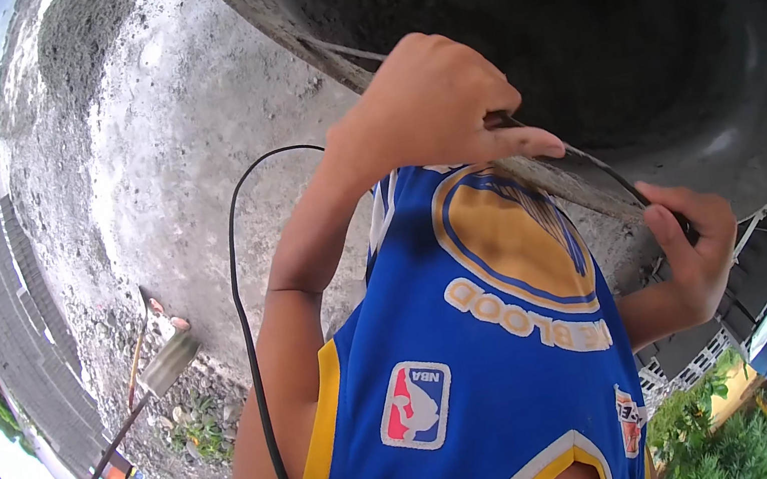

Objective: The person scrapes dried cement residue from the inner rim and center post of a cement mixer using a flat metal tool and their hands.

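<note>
A large round grey vessel (pixel 744 149), dark inside and coated with something like cement, fills the upper right. Along its near rim (pixel 589 193) runs a thin dark rod or wire (pixel 607 169), whose exact kind I cannot make out. My left hand (pixel 433 109) is closed around this thin rod at the middle of the rim, thumb pointing toward the right. Farther right and nearer to me, my right hand (pixel 692 233) pinches its other end. A thin pale stretch (pixel 342 50) shows along the rim beyond my left hand, and my fingers hide the part between.
Rough grey ground (pixel 165 144) spreads to the left. A wooden-handled tool (pixel 137 357) and a pale block-like piece (pixel 171 363) lie on gravel. A black cable (pixel 240 304) loops beside my left arm. Green plants (pixel 738 419) stand at lower right.
</note>
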A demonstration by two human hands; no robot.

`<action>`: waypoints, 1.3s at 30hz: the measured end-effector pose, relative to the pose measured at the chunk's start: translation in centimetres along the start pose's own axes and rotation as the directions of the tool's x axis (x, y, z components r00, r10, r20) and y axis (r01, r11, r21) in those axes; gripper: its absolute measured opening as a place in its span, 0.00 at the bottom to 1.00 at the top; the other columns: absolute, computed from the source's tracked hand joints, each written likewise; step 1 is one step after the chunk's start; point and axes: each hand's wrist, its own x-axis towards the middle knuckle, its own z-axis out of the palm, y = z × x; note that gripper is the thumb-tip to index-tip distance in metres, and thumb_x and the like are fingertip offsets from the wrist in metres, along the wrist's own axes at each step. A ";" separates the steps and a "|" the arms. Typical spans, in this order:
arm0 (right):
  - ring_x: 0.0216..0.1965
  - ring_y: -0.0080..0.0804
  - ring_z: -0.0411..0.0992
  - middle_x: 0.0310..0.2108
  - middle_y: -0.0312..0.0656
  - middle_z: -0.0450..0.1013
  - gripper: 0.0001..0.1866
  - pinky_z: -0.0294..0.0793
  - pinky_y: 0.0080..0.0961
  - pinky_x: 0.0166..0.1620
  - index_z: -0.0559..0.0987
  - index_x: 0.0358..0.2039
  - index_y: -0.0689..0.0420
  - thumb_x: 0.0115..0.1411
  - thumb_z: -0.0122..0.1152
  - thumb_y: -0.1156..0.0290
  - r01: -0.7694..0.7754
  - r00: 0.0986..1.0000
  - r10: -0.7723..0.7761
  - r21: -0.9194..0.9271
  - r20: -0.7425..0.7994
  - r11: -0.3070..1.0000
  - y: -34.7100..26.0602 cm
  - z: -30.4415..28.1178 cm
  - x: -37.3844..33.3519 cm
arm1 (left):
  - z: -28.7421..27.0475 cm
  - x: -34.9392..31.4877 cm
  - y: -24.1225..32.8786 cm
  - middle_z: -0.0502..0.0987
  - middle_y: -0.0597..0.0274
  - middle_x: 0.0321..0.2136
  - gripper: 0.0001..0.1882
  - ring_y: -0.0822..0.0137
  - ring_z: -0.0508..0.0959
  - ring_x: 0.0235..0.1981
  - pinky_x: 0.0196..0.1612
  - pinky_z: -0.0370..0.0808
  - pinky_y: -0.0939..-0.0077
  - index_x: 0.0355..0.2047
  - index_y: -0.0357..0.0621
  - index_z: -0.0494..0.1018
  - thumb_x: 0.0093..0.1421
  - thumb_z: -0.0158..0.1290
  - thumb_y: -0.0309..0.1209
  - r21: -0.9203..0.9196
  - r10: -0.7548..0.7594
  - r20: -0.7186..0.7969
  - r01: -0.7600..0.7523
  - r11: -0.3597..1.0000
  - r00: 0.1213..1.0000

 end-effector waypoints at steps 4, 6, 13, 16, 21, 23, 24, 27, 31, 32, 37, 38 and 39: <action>0.21 0.15 0.65 0.17 0.39 0.72 0.08 0.61 0.15 0.27 0.80 0.28 0.68 0.48 0.62 0.75 -0.166 0.920 0.234 0.227 -0.316 0.960 -2.3 2.1 1.9 | -2.0 0.5 -2.5 0.66 0.62 0.09 0.26 0.63 0.69 0.13 0.18 0.64 0.72 0.10 0.43 0.70 0.45 0.61 0.53 0.050 -0.137 0.037 0.135 0.990 0.990; 0.20 0.14 0.63 0.16 0.37 0.72 0.07 0.60 0.15 0.26 0.80 0.28 0.67 0.47 0.62 0.78 -0.277 0.951 0.307 0.357 -0.028 0.892 -2.6 4.1 4.0 | -3.2 -1.0 -4.0 0.65 0.63 0.09 0.26 0.63 0.69 0.14 0.18 0.62 0.71 0.10 0.43 0.69 0.44 0.61 0.52 0.041 -0.146 -0.003 0.146 0.988 0.989; 0.21 0.18 0.66 0.19 0.40 0.75 0.09 0.62 0.15 0.26 0.81 0.28 0.63 0.43 0.62 0.81 -0.175 0.954 0.205 0.149 -0.219 0.973 -0.8 0.0 -0.3 | 0.0 0.6 -0.4 0.66 0.63 0.10 0.27 0.61 0.69 0.15 0.19 0.64 0.71 0.10 0.43 0.69 0.44 0.60 0.54 -0.046 -0.077 0.041 0.079 0.996 0.996; 0.21 0.19 0.68 0.21 0.43 0.76 0.10 0.65 0.16 0.28 0.81 0.32 0.64 0.46 0.61 0.80 -0.190 0.974 0.204 0.142 -0.098 0.972 -1.7 2.5 2.8 | -1.4 -0.4 -2.5 0.65 0.61 0.10 0.28 0.60 0.69 0.15 0.19 0.63 0.69 0.09 0.42 0.68 0.44 0.60 0.54 -0.020 -0.066 -0.071 0.065 0.998 0.995; 0.25 0.22 0.71 0.27 0.54 0.77 0.13 0.70 0.21 0.33 0.78 0.38 0.67 0.52 0.58 0.76 -0.354 0.935 0.333 0.228 0.125 0.907 -1.8 5.3 4.7 | -2.9 -2.0 -5.4 0.65 0.61 0.10 0.28 0.59 0.69 0.15 0.19 0.64 0.68 0.10 0.42 0.68 0.42 0.61 0.56 0.102 -0.186 0.088 0.177 0.979 0.979; 0.26 0.21 0.72 0.27 0.54 0.77 0.13 0.70 0.20 0.33 0.79 0.38 0.66 0.52 0.59 0.75 -0.301 0.954 0.286 0.233 0.094 0.925 -1.5 3.2 2.7 | -2.3 -1.4 -3.5 0.65 0.62 0.10 0.29 0.59 0.69 0.15 0.19 0.63 0.69 0.09 0.42 0.67 0.42 0.61 0.56 0.074 -0.160 0.135 0.151 0.986 0.978; 0.26 0.20 0.72 0.27 0.54 0.77 0.13 0.70 0.19 0.33 0.79 0.38 0.65 0.52 0.60 0.75 -0.244 0.970 0.238 0.230 0.054 0.942 -1.4 2.1 1.9 | -2.0 -0.7 -2.5 0.64 0.62 0.09 0.29 0.59 0.69 0.15 0.18 0.63 0.69 0.09 0.43 0.67 0.42 0.60 0.57 0.043 -0.125 0.176 0.119 0.992 0.976; 0.28 0.20 0.73 0.27 0.52 0.77 0.13 0.70 0.17 0.34 0.79 0.38 0.64 0.52 0.60 0.74 -0.122 0.992 0.128 0.193 -0.018 0.974 -1.6 1.2 1.3 | -2.1 -0.1 -2.1 0.64 0.62 0.09 0.29 0.59 0.69 0.14 0.18 0.63 0.69 0.09 0.43 0.67 0.44 0.59 0.57 0.035 -0.056 0.128 0.051 0.998 0.990; 0.28 0.21 0.74 0.27 0.49 0.78 0.12 0.71 0.17 0.34 0.80 0.38 0.63 0.52 0.60 0.74 -0.266 0.964 0.265 0.240 0.038 0.934 -1.2 6.7 5.9 | -3.8 -1.4 -7.8 0.63 0.62 0.07 0.31 0.61 0.66 0.11 0.17 0.61 0.71 0.08 0.43 0.68 0.43 0.59 0.59 0.163 -0.146 0.082 0.131 0.978 0.986; 0.27 0.21 0.74 0.26 0.49 0.78 0.12 0.70 0.18 0.33 0.80 0.38 0.63 0.52 0.61 0.74 -0.225 0.972 0.234 0.292 0.004 0.930 -0.8 7.2 6.4 | -4.2 -1.0 -8.4 0.64 0.63 0.06 0.32 0.62 0.67 0.10 0.16 0.62 0.73 0.07 0.43 0.69 0.43 0.58 0.62 0.197 -0.171 0.096 0.150 0.969 0.981; 0.25 0.20 0.73 0.25 0.49 0.78 0.12 0.70 0.19 0.32 0.80 0.38 0.64 0.52 0.60 0.75 -0.281 0.960 0.267 0.301 0.087 0.911 -1.9 3.3 3.8 | -3.1 -1.3 -4.3 0.62 0.61 0.09 0.30 0.61 0.65 0.12 0.17 0.58 0.69 0.09 0.42 0.66 0.41 0.61 0.56 0.103 -0.089 0.118 0.077 0.992 0.989; 0.25 0.21 0.73 0.25 0.49 0.77 0.11 0.70 0.19 0.32 0.80 0.37 0.65 0.53 0.59 0.76 -0.208 0.978 0.206 0.216 0.031 0.954 -2.4 1.7 2.6 | -2.8 -0.4 -3.6 0.61 0.61 0.08 0.30 0.62 0.65 0.12 0.17 0.58 0.70 0.09 0.42 0.66 0.41 0.61 0.57 0.060 -0.016 0.090 0.010 0.998 0.996; 0.25 0.21 0.74 0.24 0.48 0.77 0.11 0.70 0.19 0.32 0.80 0.37 0.65 0.53 0.58 0.77 -0.131 0.991 0.133 0.128 0.000 0.983 -2.6 1.4 2.0 | -2.6 -0.3 -3.2 0.61 0.61 0.08 0.30 0.62 0.65 0.12 0.17 0.58 0.70 0.09 0.42 0.66 0.41 0.61 0.57 0.060 -0.017 0.101 0.010 0.998 0.995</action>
